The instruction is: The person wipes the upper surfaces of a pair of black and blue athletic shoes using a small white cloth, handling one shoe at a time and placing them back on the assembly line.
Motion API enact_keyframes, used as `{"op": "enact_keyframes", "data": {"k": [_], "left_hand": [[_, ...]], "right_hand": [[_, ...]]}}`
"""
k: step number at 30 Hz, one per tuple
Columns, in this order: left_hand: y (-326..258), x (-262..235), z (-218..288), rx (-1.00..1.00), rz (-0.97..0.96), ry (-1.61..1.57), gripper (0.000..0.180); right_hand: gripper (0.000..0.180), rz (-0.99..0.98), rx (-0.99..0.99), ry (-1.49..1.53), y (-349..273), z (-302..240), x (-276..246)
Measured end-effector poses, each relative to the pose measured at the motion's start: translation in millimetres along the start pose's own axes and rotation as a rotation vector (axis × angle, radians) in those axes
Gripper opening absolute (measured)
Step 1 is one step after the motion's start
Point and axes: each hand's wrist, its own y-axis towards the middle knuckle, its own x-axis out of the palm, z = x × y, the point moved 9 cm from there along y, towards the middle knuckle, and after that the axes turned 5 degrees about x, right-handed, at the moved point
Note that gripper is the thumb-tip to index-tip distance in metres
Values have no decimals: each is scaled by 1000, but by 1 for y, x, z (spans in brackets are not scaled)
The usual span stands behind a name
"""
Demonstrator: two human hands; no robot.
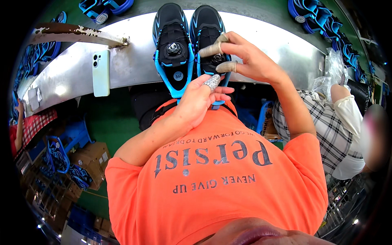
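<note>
A pair of black sneakers with bright blue trim stands side by side on the bench, toes pointing away from me. Each has a round lacing dial on its tongue. On the right sneaker (206,24), my right hand (249,59) closes over the dial, its thumb and fingers in pale finger cots. My left hand (196,102) is at that shoe's heel, its silver-wrapped thumb against the collar and its fingers partly hidden behind the heel. The left sneaker (169,28) is untouched, its dial and blue-edged opening in plain sight.
The shiny metal bench (134,61) curves across in front of me. A pale phone (101,73) lies left, near a rusty metal bar (77,32). More blue-and-black shoes (318,20) line the far side. A person in a plaid garment (314,126) sits to the right, beside clear plastic bags (335,67).
</note>
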Motion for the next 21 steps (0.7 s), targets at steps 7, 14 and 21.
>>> {"op": "enact_keyframes", "data": {"k": [7,14,21], "left_hand": [[-1,0,0,8,23,-32,30],[0,0,-4,-19,14,-43,29],[-1,-1,-3,-32,-1,-32,28]], "right_hand": [[29,85,126,-145,-3,0,3],[31,6,84,-19,-1,2,0],[33,-11,54,-9,-1,-3,2]]}}
